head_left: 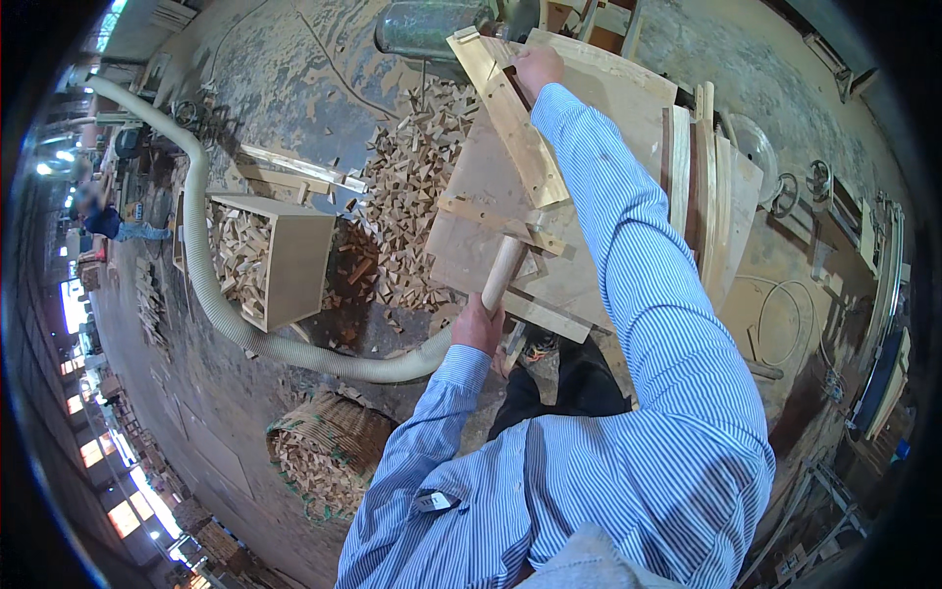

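The left hand [478,327] closes its fingers around a smooth, tan, cylindrical tube [503,267], which projects beyond them; its junction with a cream, ribbed, flexible hose [201,211], sweeping away to the left of these fingers, is concealed by the hand. The right hand [539,69] lies at the far end of a long, pale-yellow wooden bar [517,128]; its fingertips are turned from view beside a dark spot too small to identify, so whether they grasp or merely touch the bar cannot be told. Beneath both sets of fingers extends a broad, light-brown wooden panel [613,90], partly covered by the blue-and-white striped right sleeve [628,221]. Left of the fingers spreads a heap of small, wedge-like wooden offcuts [407,196]. Nearer the body than the left fingers stands a woven, tan basket [339,427]. Beyond the right fingers, a green metal cylinder [427,27] is cut off above.
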### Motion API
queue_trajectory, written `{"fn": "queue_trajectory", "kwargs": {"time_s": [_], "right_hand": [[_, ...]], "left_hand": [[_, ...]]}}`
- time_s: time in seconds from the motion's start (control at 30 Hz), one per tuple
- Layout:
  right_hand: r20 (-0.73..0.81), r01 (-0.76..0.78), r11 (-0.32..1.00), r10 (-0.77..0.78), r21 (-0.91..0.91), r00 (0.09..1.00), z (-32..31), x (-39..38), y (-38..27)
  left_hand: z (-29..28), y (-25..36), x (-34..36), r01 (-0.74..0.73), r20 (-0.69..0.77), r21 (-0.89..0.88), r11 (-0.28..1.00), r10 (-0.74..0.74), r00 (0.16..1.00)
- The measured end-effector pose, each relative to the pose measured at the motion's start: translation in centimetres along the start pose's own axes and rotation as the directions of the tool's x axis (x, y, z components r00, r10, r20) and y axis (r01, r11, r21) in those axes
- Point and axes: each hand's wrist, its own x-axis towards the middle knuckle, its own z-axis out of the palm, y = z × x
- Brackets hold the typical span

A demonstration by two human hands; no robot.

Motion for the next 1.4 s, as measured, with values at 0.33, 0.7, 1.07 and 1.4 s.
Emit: {"fn": "queue_trajectory", "kwargs": {"time_s": [0.33,0.7,1.07,1.4], "right_hand": [[-0.013,0.100,0.995,-0.100,-0.027,0.995,0.2,5.4,1.5],[0.319,0.011,0.980,-0.075,0.199,0.945,-4.3,-1.0,5.6],[0.136,0.266,0.959,-0.277,0.096,0.951,-4.0,-10.0,1.2],[0.162,0.386,0.748,-0.542,0.540,0.824,-11.7,-37.3,-2.7]], "left_hand": [[0.0,3.0,3.3,-0.022,-0.019,-0.052,0.998,0.021,1.000],[0.2,1.5,1.4,-0.079,-0.051,-0.051,0.996,0.077,0.996],[0.9,-3.3,-2.9,-0.003,-0.004,-0.142,0.990,0.003,1.000],[-1.4,-6.8,-9.0,-0.181,-0.308,-0.411,0.894,0.051,0.950]]}}
